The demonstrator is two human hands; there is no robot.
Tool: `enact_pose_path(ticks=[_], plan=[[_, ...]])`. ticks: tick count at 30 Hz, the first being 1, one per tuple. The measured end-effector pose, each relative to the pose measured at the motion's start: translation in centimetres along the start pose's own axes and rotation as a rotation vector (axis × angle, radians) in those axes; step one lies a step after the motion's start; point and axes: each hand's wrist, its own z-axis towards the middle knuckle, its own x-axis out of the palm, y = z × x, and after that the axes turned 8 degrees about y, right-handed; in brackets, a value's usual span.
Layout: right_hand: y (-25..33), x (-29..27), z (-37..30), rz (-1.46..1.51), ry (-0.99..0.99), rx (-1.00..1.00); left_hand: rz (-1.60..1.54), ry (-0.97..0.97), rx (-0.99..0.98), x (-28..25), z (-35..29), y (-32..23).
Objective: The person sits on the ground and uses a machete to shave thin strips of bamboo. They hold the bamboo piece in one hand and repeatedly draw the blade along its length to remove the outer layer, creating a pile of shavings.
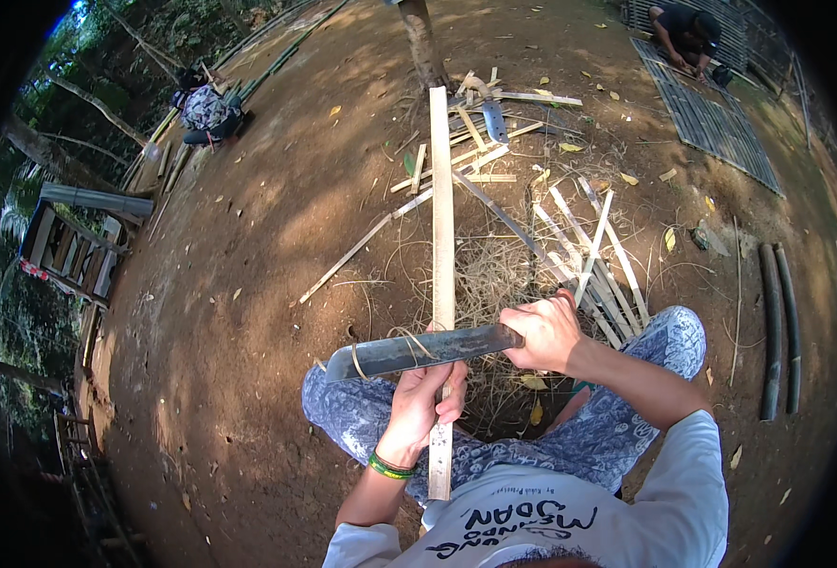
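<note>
My left hand [417,407], with a green and yellow band at the wrist, is closed round a long pale bamboo strip [443,218]. The strip points away from my body, its near end close to my shirt. My right hand [543,333] grips the handle of a machete [409,354], whose dark, broad blade lies crosswise over the strip, just beyond my left fingers. Thin curled shavings cling to the blade. How deep the edge bites into the strip is hidden. Both hands are above my crossed legs in blue patterned trousers [617,417].
Fibrous shavings [494,279] cover the ground before me, with split strips [603,256] at their right. Farther off, another broad blade [494,121] lies among bamboo pieces by a tree trunk [423,47]. Dark poles [771,331] lie right. Two people [208,109] [685,33] crouch far off.
</note>
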Motion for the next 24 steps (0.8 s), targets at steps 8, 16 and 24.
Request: enact_pose_path(ticks=[8, 16, 24], plan=[[-3.2, -1.6, 1.6, -0.136, 0.088, 0.164, -0.003, 0.134, -0.020, 1.0, -2.1, -0.9], [-3.9, -3.2, 2.9, -0.224, 0.164, 0.193, 0.005, 0.140, -0.040, 0.9, -3.9, -1.3], [-7.4, -5.8, 3.7, -0.161, -0.196, 0.201, 0.000, 0.104, -0.128, 1.4, -7.1, -0.4]])
